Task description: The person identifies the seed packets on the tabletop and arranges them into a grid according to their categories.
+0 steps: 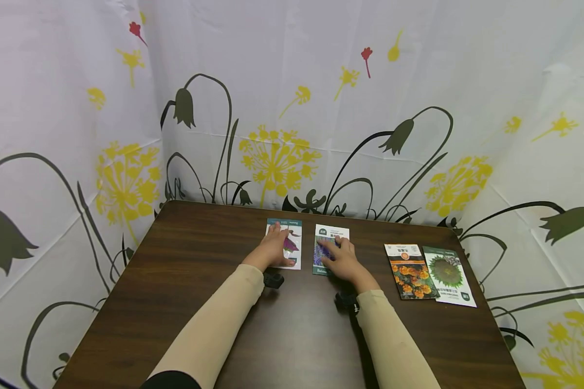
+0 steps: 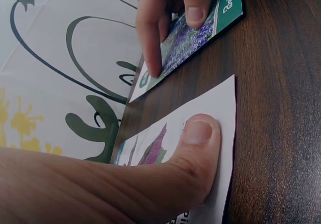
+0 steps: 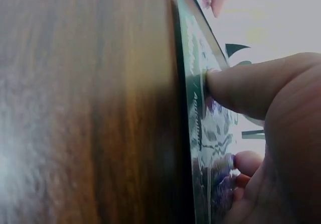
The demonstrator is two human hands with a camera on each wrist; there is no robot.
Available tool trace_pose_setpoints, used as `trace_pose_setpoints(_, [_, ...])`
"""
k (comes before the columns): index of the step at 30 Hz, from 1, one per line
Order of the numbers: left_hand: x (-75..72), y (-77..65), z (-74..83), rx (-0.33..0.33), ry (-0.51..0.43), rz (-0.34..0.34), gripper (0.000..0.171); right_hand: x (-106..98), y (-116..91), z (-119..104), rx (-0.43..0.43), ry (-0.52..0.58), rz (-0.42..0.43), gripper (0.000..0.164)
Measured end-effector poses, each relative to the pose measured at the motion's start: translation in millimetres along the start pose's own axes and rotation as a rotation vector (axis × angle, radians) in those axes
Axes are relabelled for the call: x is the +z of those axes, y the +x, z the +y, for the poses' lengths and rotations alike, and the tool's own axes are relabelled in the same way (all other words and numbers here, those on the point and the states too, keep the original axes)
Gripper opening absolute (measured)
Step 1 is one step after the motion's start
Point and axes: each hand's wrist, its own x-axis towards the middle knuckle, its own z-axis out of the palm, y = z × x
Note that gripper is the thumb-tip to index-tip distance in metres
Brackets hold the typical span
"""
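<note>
Two seed packets lie side by side near the table's far edge. My left hand (image 1: 271, 247) rests on the left one, a white packet (image 1: 294, 253) with a purple flower picture and a teal top band. In the left wrist view its thumb (image 2: 196, 136) presses flat near the packet's edge. My right hand (image 1: 344, 260) spreads over the lavender packet (image 1: 323, 232), its fingertips and thumb touching the printed face. Purple blooms and a green lower band show on this packet (image 3: 193, 83) in the right wrist view. The hands partly hide both pictures.
To the right, an orange marigold seed packet (image 1: 411, 273) overlaps the edge of a sunflower seed packet (image 1: 451, 278). All lie on a dark brown wooden table (image 1: 190, 259). A white curtain (image 1: 292, 65) printed with flowers hangs right behind the table.
</note>
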Motion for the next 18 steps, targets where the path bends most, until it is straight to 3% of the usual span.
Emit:
trace_pose_setpoints(7, [2.6, 2.4, -3.2, -0.009, 0.008, -0.011, 0.106, 2.2, 2.5, 6.9, -0.033, 0.017, 0.035, 0.052])
trace_pose_setpoints(18, [4.3, 3.3, -5.9, 0.010, -0.011, 0.003, 0.107, 1.5, 0.6, 8.9, -0.062, 0.002, 0.017, 0.066])
